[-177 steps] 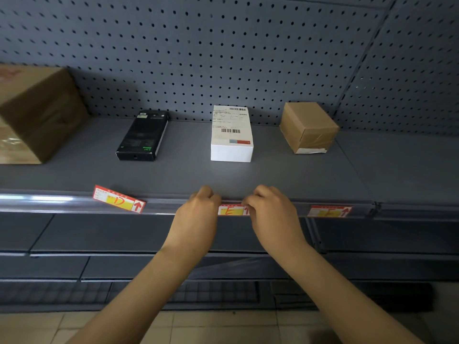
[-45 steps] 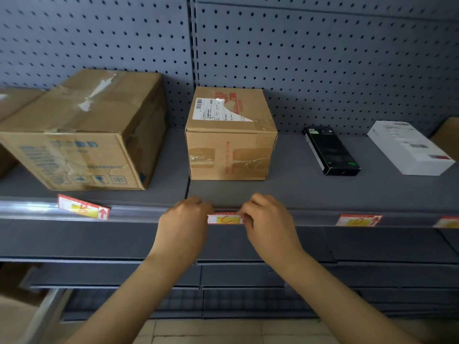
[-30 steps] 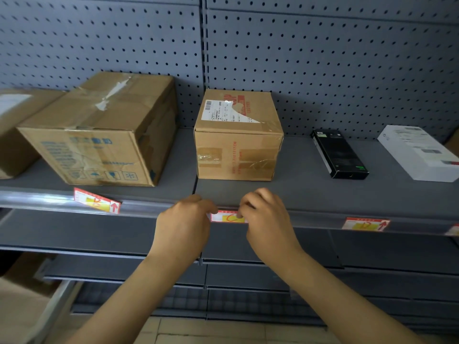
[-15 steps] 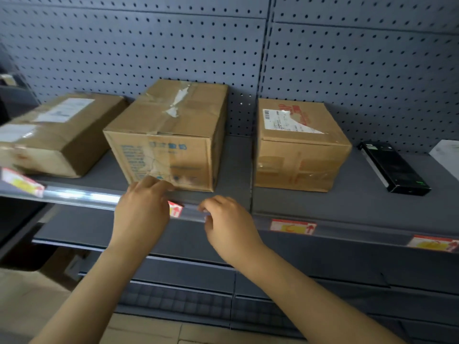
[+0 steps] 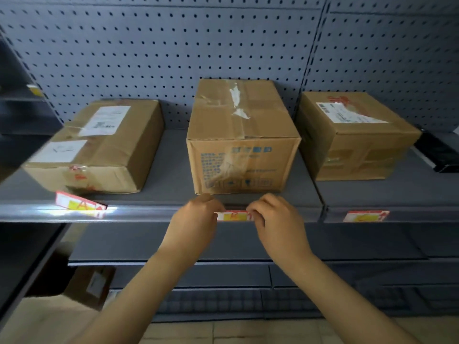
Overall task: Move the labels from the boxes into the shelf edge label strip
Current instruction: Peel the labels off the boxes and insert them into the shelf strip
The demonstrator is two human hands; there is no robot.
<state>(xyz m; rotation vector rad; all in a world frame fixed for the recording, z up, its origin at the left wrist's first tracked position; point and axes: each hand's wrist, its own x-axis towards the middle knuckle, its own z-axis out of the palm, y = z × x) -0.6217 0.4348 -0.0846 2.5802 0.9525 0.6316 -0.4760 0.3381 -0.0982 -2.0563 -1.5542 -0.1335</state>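
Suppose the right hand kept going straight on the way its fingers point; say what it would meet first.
The right hand points forward at the label in the shelf edge strip. Past that edge, probably the middle cardboard box, though depth is unclear.

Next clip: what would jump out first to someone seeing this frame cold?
Two bare hands meet at the shelf's front edge: the left hand and right hand pinch the ends of a red and yellow label at the label strip. Right behind stands the middle cardboard box. To the left, another label sits crooked, tilted on the strip.
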